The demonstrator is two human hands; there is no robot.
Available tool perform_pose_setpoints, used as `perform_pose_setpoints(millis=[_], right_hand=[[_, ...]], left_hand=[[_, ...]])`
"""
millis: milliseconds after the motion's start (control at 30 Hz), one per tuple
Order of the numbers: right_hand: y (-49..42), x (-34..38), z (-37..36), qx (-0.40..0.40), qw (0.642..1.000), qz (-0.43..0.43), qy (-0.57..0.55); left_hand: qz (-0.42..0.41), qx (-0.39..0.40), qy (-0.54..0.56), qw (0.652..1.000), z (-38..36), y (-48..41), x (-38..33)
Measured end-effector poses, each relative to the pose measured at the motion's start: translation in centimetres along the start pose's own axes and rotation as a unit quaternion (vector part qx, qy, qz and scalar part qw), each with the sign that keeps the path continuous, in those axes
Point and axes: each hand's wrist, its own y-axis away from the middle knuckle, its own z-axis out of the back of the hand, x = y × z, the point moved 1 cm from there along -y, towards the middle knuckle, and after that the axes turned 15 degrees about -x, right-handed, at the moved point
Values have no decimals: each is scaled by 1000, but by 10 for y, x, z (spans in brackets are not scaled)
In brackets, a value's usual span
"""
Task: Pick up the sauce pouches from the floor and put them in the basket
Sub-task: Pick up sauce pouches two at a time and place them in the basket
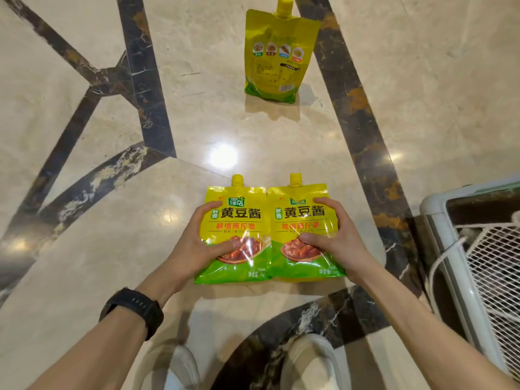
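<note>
Two yellow-green spouted sauce pouches, the left pouch [235,235] and right pouch [302,233], stand side by side, touching, fronts toward me. A third pouch [277,56] stands farther off on the floor, back showing. White mesh basket [439,249] at my right.

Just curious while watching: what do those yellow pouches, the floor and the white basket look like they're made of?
The pouches in the left hand and right hand look like glossy, flexible plastic film: they crinkle and glare. The floor seems polished marble or similar stone, veined and reflecting a lamp. The basket looks like white plastic with mesh sides, though coated wire is possible.
</note>
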Motion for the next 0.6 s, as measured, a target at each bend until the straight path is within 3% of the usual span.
perform_pose_setpoints(millis=[167, 300, 433, 600], right_hand=[[43, 29, 12, 8, 999, -18, 37], [94, 86, 33, 22, 999, -38, 28], [154, 186, 67, 18, 999, -48, 3], [244, 362, 135, -16, 999, -18, -28]], left_hand=[[27, 1, -19, 999, 13, 48, -20], [24, 1, -30, 999, 34, 101, -84], [9, -2, -45, 999, 61, 161, -188], [-48, 8, -67, 997, 98, 252, -376]])
